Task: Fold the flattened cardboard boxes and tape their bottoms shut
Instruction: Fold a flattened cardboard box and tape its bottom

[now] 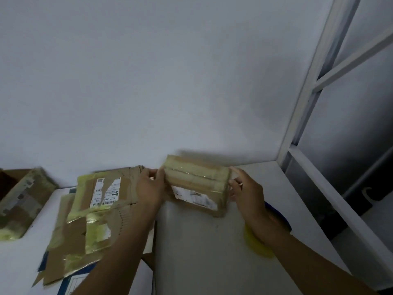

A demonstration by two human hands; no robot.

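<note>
**Two hands on one small box, end to end**

My left fingers (158, 173) curl round the left end of the small box (197, 182); my right fingers (236, 170) clasp its right end, so both hands grip it. The box lies straight between them, long axis running left to right, taped seam up, at the bench's (202, 252) far edge. I cannot tell whether it rests there. Left hand (148, 188) and right hand (247, 192) are equally close, forearms reaching in from the near edge. The flattened boxes (100, 201) lie just beside my left hand, so I'd judge that hand takes the next one.
</note>
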